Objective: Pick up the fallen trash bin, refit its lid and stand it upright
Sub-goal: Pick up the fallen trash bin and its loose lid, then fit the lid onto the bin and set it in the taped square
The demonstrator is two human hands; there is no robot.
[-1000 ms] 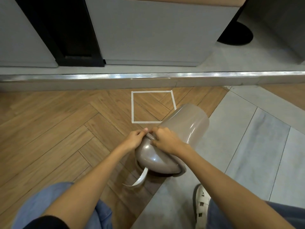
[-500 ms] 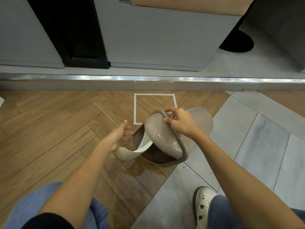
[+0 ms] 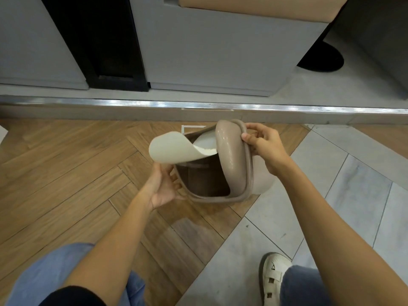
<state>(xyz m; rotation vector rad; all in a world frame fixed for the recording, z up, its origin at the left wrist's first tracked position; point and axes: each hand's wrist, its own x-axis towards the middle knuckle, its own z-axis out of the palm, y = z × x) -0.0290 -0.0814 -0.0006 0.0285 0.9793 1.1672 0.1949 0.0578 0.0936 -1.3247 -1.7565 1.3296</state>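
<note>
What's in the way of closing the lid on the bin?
A pale flap curls out over the bin's open mouth, beside the raised lid. The left hand is under it.

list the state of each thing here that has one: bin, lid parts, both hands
trash bin: lifted, tilted, mouth open toward the camera
lid frame: on the bin rim, its taupe flap swung up on edge
cream flap: loose, curled out over the opening
right hand: pinching the lid frame's top edge
left hand: open, fingers against the bin rim under the cream flap
</note>
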